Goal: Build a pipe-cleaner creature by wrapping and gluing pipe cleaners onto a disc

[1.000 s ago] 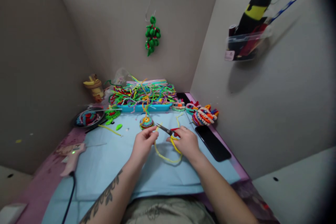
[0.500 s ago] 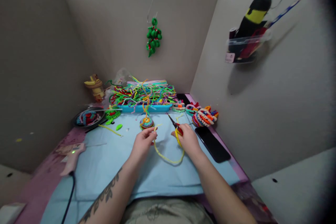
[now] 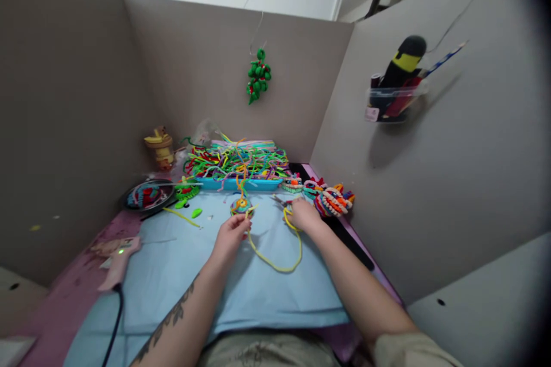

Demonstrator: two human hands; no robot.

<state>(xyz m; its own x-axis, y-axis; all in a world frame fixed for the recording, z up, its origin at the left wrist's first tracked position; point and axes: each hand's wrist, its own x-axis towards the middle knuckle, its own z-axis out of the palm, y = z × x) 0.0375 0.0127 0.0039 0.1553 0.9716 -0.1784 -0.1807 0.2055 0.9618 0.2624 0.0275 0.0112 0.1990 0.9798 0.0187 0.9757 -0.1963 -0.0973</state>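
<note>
My left hand (image 3: 232, 230) is closed in a pinch on one end of a yellow pipe cleaner (image 3: 278, 268), whose tip sticks up past the fingers. The pipe cleaner hangs in a loop over the blue cloth (image 3: 181, 275) and runs to my right hand (image 3: 305, 215). That hand is closed round the red-handled scissors (image 3: 279, 200), low near the cloth and close to the colourful figures; the fingers partly hide the scissors. Part of the yellow strand bends beside the right fingers. Just beyond my left hand sits a round, multicoloured coiled piece (image 3: 241, 205) with an orange centre.
A blue tray (image 3: 258, 184) heaped with pipe cleaners stands at the back. Several fuzzy figures (image 3: 333, 200) and a phone (image 3: 353, 246) lie at right. On the left are a glue gun (image 3: 118, 261) with a cord and a dark bowl (image 3: 148, 195). Partitions surround the table.
My right hand has moved forward with the scissors, towards the figures, and now covers more of them. My left hand still pinches the yellow pipe cleaner. The camera view has tilted up.
</note>
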